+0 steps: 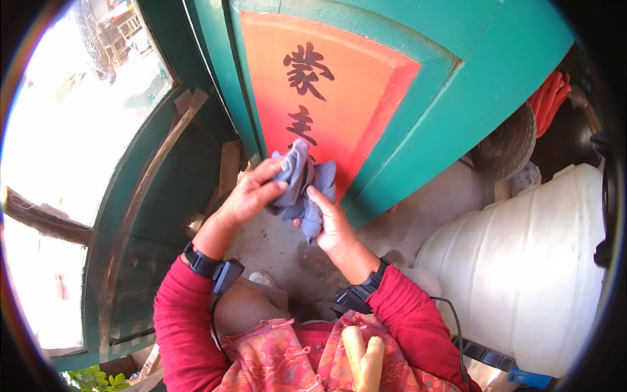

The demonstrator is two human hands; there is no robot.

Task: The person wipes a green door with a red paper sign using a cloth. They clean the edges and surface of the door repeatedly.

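A crumpled grey-blue striped cloth (pixel 313 215) is held between both my hands, in front of a green wooden door (pixel 431 122). My left hand (pixel 252 191) grips its upper left part, thumb and fingers pressed into the folds. My right hand (pixel 333 218) pinches the lower right part, with the thumb on top. Behind the cloth, the door's orange-red panel (pixel 357 88) bears large black writing, and the cloth covers the lower characters. Whether the cloth touches the panel I cannot tell.
At the right stands a large ribbed white plastic barrel (pixel 519 264). A wheel (pixel 509 142) and a red bundle (pixel 551 103) are beyond the door's edge. On the left is a green frame with bright glass panes (pixel 73 147). Concrete floor (pixel 294 264) lies below my hands.
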